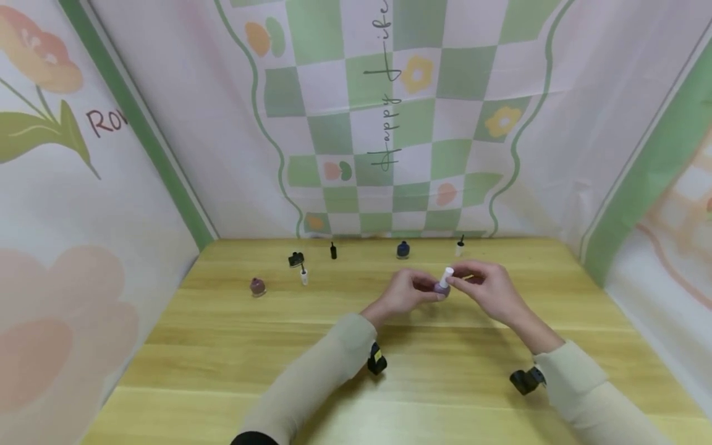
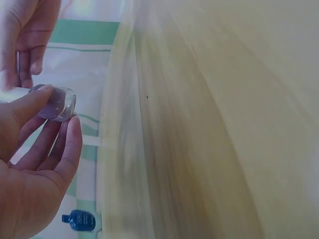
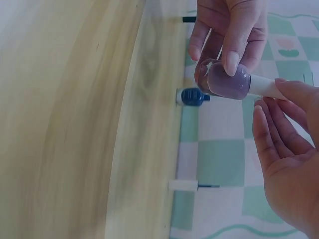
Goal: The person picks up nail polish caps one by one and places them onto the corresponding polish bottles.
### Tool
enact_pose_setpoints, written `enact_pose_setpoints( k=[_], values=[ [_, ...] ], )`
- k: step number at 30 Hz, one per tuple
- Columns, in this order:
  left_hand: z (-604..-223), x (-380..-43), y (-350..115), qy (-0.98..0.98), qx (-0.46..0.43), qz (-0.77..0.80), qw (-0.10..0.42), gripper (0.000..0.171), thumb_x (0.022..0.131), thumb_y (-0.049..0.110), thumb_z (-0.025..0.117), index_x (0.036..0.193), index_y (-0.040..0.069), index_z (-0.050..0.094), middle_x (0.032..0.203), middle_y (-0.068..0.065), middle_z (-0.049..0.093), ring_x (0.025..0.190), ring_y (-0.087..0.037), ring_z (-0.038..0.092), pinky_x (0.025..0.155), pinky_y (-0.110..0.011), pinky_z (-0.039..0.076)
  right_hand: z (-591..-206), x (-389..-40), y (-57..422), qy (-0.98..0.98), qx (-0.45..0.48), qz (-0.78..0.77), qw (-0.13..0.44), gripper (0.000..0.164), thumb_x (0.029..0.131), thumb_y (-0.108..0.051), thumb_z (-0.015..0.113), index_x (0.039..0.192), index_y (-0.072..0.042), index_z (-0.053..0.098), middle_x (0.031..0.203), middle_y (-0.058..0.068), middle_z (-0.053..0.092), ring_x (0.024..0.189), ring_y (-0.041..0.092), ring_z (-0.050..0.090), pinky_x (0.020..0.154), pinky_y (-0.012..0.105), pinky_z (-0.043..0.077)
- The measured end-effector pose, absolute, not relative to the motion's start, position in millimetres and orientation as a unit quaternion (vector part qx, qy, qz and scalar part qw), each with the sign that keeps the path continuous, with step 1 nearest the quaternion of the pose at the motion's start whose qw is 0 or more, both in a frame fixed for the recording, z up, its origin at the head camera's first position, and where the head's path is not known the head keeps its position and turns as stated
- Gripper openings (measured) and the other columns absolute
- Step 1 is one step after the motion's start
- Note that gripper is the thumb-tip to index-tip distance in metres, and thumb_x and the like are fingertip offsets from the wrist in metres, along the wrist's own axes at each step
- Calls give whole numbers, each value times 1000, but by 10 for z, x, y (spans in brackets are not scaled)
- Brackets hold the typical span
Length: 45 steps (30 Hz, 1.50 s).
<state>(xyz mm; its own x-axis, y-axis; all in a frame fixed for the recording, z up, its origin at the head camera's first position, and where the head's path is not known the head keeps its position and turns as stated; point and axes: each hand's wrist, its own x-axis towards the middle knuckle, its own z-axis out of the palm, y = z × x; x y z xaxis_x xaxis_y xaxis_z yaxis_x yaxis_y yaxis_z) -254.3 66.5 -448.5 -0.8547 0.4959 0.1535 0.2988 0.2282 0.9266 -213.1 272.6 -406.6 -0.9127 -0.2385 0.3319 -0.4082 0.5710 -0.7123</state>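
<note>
Above the table, right of its middle, a nail polish bottle with purple-grey polish is tilted, its white cap seated at the neck. My left hand grips the glass body between thumb and fingers. The right hand pinches the white cap with thumb and fingertips. In the right wrist view, the bottle lies sideways, its base towards the left. Whether the cap is fully tight I cannot tell.
Behind the hands stand a dark blue bottle and an upturned white brush cap. Further left are a black bottle, a black brush cap, another white brush cap and a mauve bottle. Patterned cloth hangs behind the wooden table.
</note>
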Motion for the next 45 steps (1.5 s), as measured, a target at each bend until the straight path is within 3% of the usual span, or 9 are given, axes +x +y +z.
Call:
enact_pose_setpoints(
  k=[15, 27, 45],
  values=[
    [-4546, -2620, 1115, 763, 230, 592, 117, 20, 85, 11, 84, 105, 11, 78, 94, 10, 74, 83, -3, 67, 72, -21, 58, -4142, -2127, 3115, -892, 153, 411, 111, 32, 99, -24, 71, 122, -2, 71, 114, 16, 74, 93, -9, 63, 79, 10, 52],
    [-4661, -2696, 1460, 771, 239, 583, 98, 22, 85, 4, 83, 106, 7, 77, 100, 4, 75, 84, 0, 66, 76, -15, 56, -4248, -2172, 3363, -895, 133, 410, 114, 34, 99, -23, 71, 124, 0, 70, 118, 21, 72, 93, -15, 60, 78, 8, 52],
    [-4724, -2679, 1738, 813, 224, 532, 79, 23, 82, 10, 86, 103, 14, 78, 89, 11, 73, 76, 3, 61, 72, -13, 51, -4335, -2159, 3598, -904, 115, 397, 111, 34, 97, -21, 73, 122, 2, 70, 117, 25, 71, 91, -17, 58, 78, 6, 50]
  ],
)
